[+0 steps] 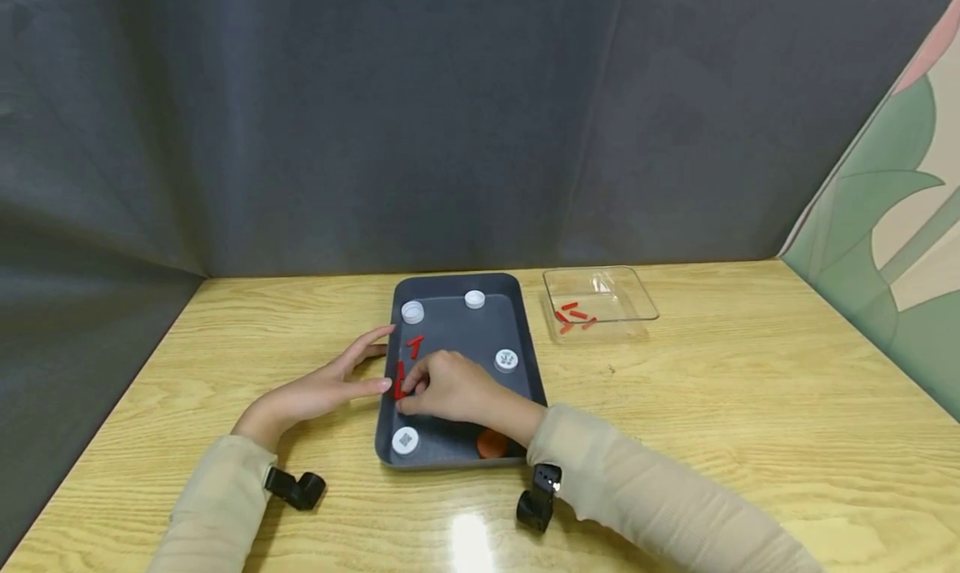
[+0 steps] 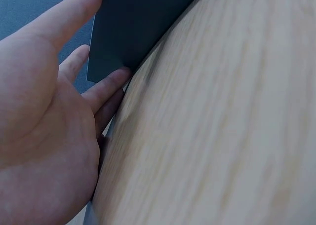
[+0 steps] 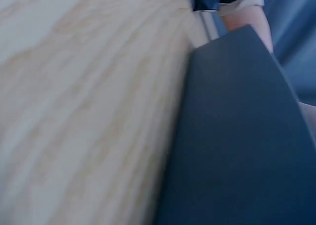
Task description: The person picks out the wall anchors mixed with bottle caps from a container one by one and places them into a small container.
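Observation:
A dark grey tray lies on the table with small red sticks inside its left side. My left hand is at the tray's left wall, fingers spread and fairly straight, fingertips right at the rim. In the left wrist view, the left hand has its fingertips against the tray's outer wall. Reaching across the tray from the right, my right hand has thumb and forefinger curled around a red stick. Another red stick lies just beyond, and two more, including one red stick, lie farther back.
White caps stand in the tray: an open cap and a smaller cap at the back, patterned caps at right and front left. An orange disc sits under the right wrist. A clear container with several red sticks stands behind right.

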A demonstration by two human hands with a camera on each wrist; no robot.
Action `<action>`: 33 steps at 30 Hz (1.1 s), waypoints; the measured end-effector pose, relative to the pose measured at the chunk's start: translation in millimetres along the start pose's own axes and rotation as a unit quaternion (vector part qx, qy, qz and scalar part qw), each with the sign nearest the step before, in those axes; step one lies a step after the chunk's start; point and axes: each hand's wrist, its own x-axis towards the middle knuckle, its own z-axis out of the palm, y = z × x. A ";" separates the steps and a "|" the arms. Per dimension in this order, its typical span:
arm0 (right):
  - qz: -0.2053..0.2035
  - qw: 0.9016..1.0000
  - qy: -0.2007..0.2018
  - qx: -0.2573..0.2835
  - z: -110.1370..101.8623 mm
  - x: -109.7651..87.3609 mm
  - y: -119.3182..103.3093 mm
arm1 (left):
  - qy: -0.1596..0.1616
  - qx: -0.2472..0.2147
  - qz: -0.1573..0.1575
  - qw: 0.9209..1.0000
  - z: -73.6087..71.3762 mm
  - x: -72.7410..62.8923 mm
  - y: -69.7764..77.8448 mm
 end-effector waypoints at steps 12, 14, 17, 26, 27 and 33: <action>-0.011 0.995 -0.028 0.092 -30.8 -17.3 1.2 | 0.001 -0.002 -0.008 1.000 3.1 0.9 1.5; -0.012 0.995 -0.021 0.096 -38.1 -21.6 0.7 | 0.001 -0.002 -0.006 1.000 2.9 1.1 1.5; -0.015 0.995 -0.007 0.096 -47.8 -27.5 1.7 | 0.002 0.000 -0.006 1.000 2.6 1.1 1.3; -0.021 0.994 0.024 0.107 -68.0 -39.1 9.4 | 0.010 0.008 -0.009 1.000 2.9 1.1 1.0; -0.021 0.994 0.027 0.105 -70.2 -40.2 10.3 | 0.009 0.008 -0.008 1.000 3.2 1.3 0.9; -0.016 0.995 0.057 0.086 -84.3 -45.6 14.7 | 0.011 0.019 -0.002 1.000 4.5 1.0 -0.7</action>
